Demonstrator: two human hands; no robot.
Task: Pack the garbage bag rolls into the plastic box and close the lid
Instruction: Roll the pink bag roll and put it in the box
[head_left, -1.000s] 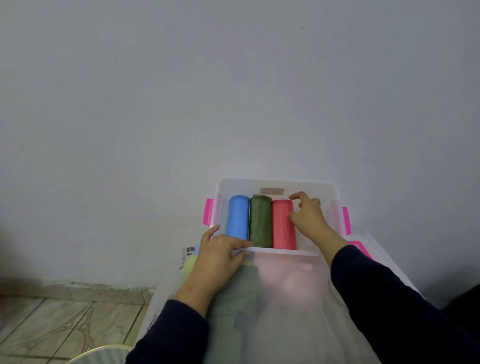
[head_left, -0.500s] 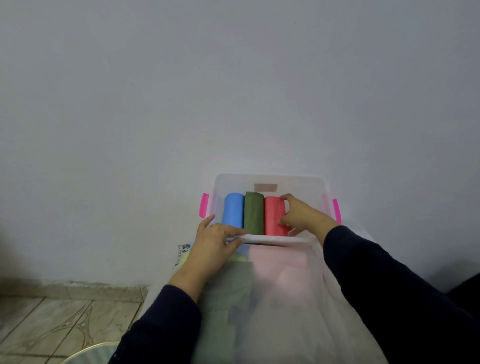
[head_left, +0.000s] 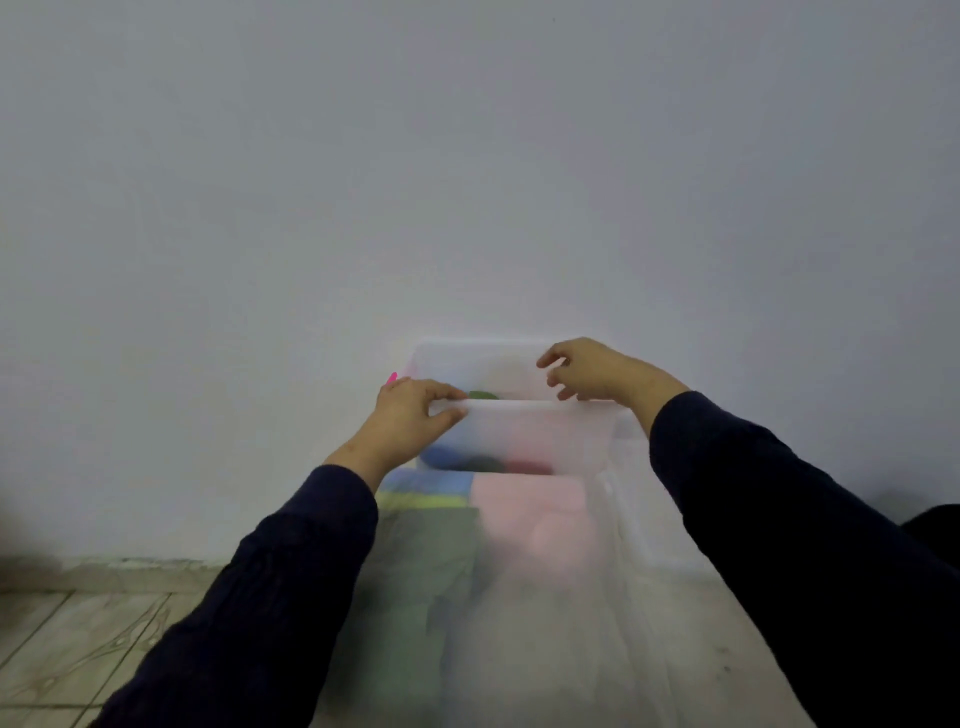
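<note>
A small translucent plastic box (head_left: 550, 434) with a pink latch (head_left: 393, 376) stands against the wall, with no lid on it. Through its front wall show a blue roll (head_left: 441, 457), a green roll (head_left: 483, 395) whose top peeks over the rim, and a red roll (head_left: 530, 464), side by side. My left hand (head_left: 410, 415) pinches the front rim at the left corner. Over the box's right side hovers my right hand (head_left: 592, 369), fingers loosely curled and holding nothing.
The small box rests on a larger translucent container (head_left: 639, 525) with blurred green, pink, blue and yellow things under its surface. A bare wall (head_left: 467, 182) rises just behind. Tiled floor (head_left: 78, 649) lies at the lower left.
My right hand has let go of the red roll and risen above the box's right rim. My left hand has shifted to pinch the front rim. The view now looks lower, across the box.
</note>
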